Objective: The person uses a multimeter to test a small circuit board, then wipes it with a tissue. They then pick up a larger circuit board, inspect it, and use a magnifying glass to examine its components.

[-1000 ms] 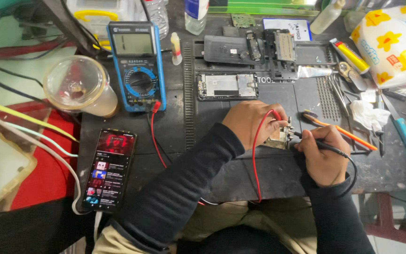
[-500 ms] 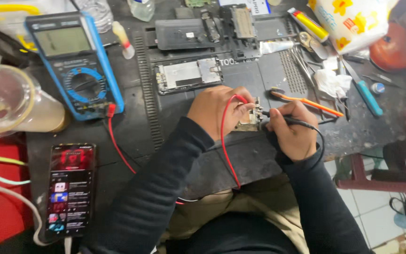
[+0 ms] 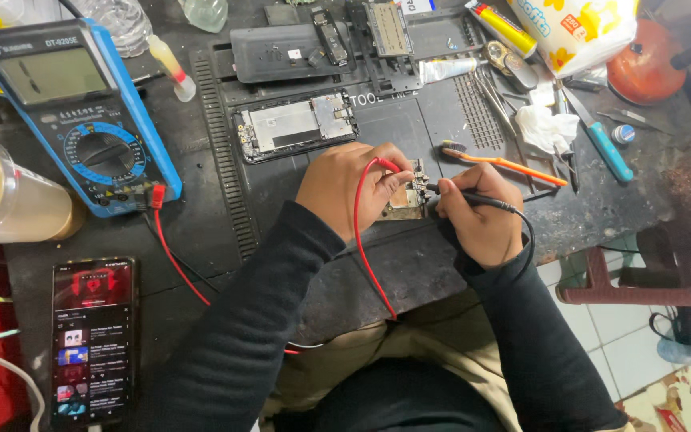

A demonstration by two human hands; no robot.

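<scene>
While probes meet, dark cluttered workbench (image 3: 617, 216), tiled floor (image 3: 601, 336)

Phone repair workshop, multimeter (image 3: 73, 112), opened phone (image 3: 293, 126), tweezers (image 3: 493, 100), black bench mat (image 3: 409, 264)

We see a small circuit board (image 3: 406, 202) lying flat on the dark mat, mid-bench, just below the opened phone — metal-shielded, brownish, partly hidden by fingers. We see the red probe (image 3: 389, 166) pinched in the left hand (image 3: 347, 186), its red lead looping down off the bench edge. The black probe (image 3: 473, 198) lies nearly level in the right hand (image 3: 477, 218) — its tip touches the board's right edge, black lead curling behind the wrist.
</scene>
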